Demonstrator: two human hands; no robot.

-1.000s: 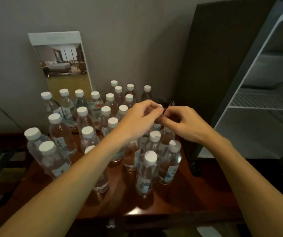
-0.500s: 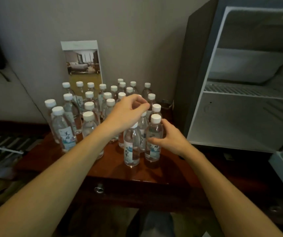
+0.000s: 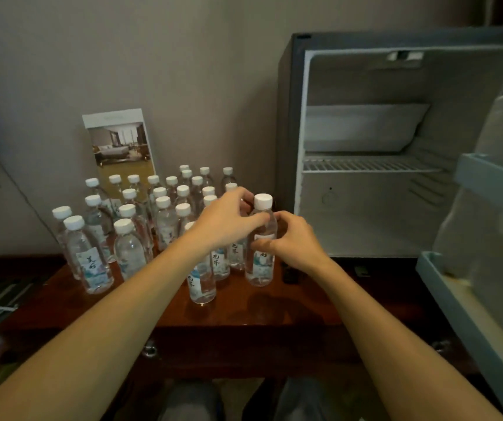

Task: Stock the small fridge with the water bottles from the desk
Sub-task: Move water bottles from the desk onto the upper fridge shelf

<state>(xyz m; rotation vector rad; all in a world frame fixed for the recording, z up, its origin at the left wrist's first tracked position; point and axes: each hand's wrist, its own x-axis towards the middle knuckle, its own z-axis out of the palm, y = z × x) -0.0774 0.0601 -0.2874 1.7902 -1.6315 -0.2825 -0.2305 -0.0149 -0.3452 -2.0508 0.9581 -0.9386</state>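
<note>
Several clear water bottles (image 3: 128, 247) with white caps stand crowded on the dark wooden desk (image 3: 244, 314). My right hand (image 3: 294, 243) grips the body of the rightmost front bottle (image 3: 260, 265), whose cap shows above my fingers. My left hand (image 3: 229, 220) curls over the top of a neighbouring bottle (image 3: 235, 255), hiding its cap, and its thumb reaches across to the neck of the right bottle. The small fridge (image 3: 374, 208) stands open just right of the desk, with nothing inside it.
A wire shelf (image 3: 365, 165) splits the fridge interior, and its open door (image 3: 487, 238) with door racks juts toward me at far right. A brochure (image 3: 119, 147) leans on the wall behind the bottles. A small black object (image 3: 289, 276) lies beside the held bottle.
The view has swung right, so the whole fridge shows. My right hand has closed further round the front right bottle, and my left hand has come down beside it.
</note>
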